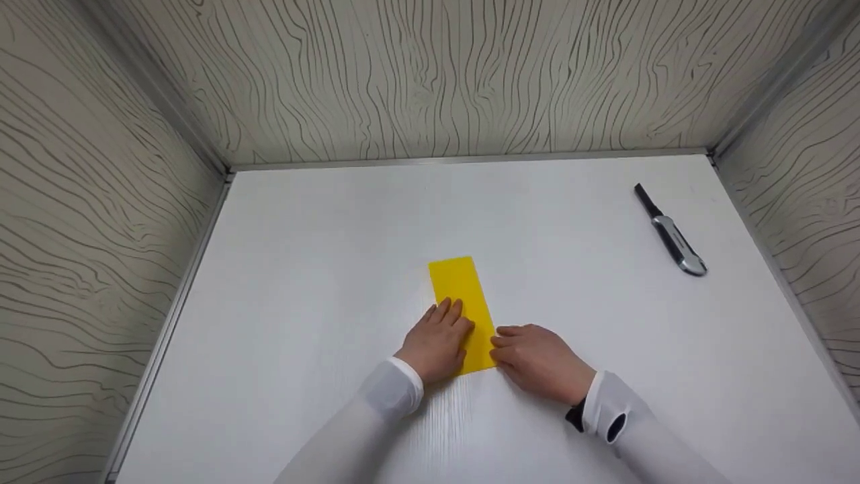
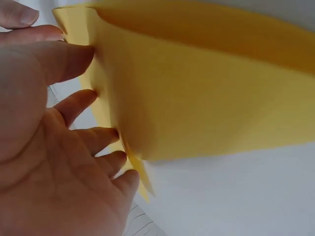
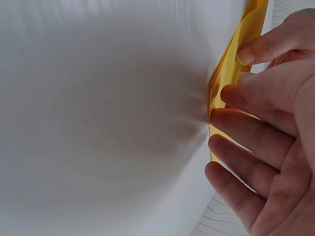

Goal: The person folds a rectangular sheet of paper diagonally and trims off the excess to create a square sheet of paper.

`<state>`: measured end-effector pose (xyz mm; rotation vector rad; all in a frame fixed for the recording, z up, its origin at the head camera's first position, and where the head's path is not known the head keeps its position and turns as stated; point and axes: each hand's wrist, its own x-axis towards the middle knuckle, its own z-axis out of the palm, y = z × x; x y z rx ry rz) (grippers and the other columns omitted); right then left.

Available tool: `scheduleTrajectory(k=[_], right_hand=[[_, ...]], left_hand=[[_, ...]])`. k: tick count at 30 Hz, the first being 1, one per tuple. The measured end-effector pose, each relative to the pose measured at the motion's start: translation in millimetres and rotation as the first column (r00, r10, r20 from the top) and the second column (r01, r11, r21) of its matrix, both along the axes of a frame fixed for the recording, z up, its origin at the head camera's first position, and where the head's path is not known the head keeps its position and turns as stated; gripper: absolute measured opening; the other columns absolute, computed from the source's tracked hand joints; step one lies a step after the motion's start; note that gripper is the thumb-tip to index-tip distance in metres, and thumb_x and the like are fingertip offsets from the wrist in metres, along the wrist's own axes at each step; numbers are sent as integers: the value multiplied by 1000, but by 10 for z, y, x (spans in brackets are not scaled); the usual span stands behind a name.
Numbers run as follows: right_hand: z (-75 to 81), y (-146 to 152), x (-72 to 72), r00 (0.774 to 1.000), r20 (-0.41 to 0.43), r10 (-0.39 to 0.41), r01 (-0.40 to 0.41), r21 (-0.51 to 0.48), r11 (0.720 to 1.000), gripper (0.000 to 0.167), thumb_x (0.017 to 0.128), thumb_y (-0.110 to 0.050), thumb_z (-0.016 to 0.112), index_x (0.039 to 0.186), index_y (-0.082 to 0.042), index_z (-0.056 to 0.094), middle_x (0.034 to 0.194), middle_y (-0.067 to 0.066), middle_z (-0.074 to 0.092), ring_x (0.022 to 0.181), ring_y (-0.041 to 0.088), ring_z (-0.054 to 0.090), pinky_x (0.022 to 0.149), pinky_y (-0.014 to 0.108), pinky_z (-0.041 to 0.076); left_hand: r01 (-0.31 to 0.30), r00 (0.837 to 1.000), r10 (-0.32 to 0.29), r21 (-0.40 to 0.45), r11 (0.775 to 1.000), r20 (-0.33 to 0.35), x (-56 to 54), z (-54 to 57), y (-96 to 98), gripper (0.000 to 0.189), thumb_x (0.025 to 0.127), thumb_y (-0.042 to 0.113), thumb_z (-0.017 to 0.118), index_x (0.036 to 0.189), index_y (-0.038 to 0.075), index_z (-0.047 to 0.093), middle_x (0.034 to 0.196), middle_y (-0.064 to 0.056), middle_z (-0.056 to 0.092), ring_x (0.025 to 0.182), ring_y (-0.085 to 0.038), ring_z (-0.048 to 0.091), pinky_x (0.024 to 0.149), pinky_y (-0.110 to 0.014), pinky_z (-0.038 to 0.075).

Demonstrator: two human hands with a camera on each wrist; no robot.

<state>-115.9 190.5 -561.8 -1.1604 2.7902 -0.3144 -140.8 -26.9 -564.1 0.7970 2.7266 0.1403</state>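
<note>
A yellow sheet of paper [image 1: 462,282], folded into a long strip, lies slanted on the white table. My left hand [image 1: 438,341] rests on its left part, fingertips spread over the surface. In the left wrist view the layers of the paper [image 2: 206,98] bow apart along one side, and the fingertips of my left hand [image 2: 74,132] touch it. At the strip's lower right edge is my right hand [image 1: 541,356]. The right wrist view shows the fingers of my right hand [image 3: 251,137] extended, with their tips against the edge of the paper [image 3: 231,64].
A utility knife [image 1: 672,232] with a grey and black handle lies at the table's far right. The white table [image 1: 322,235] is bounded by wood-grain panels [image 1: 416,81] at the back and both sides, with metal rails along its edges.
</note>
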Motion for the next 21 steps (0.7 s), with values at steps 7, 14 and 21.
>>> scheduleTrajectory(k=[7,14,21], right_hand=[[10,-27,15,1000,23,7,-6,-32,999,20,98,-20,68,112,-12,80,113,4,77,111,24,70,97,47,54],[20,1,17,997,66,-30,35,-70,997,21,99,-20,66,114,-13,79,112,2,77,112,23,69,97,48,54],[5,87,-17,994,100,-46,60,-136,989,23,99,-18,67,118,-11,78,115,3,75,111,23,69,96,47,54]], left_hand=[[31,999,-31,27,999,13,-16,-17,-20,36,104,26,53,137,15,57,163,-10,36,152,-26,28,123,-37,21],[44,999,-44,6,999,-31,-17,-32,6,37,100,23,55,135,13,57,162,-11,38,151,-26,30,123,-37,20],[58,997,-58,-6,998,-44,-16,-57,14,37,100,26,55,135,14,57,162,-10,38,151,-27,31,123,-37,20]])
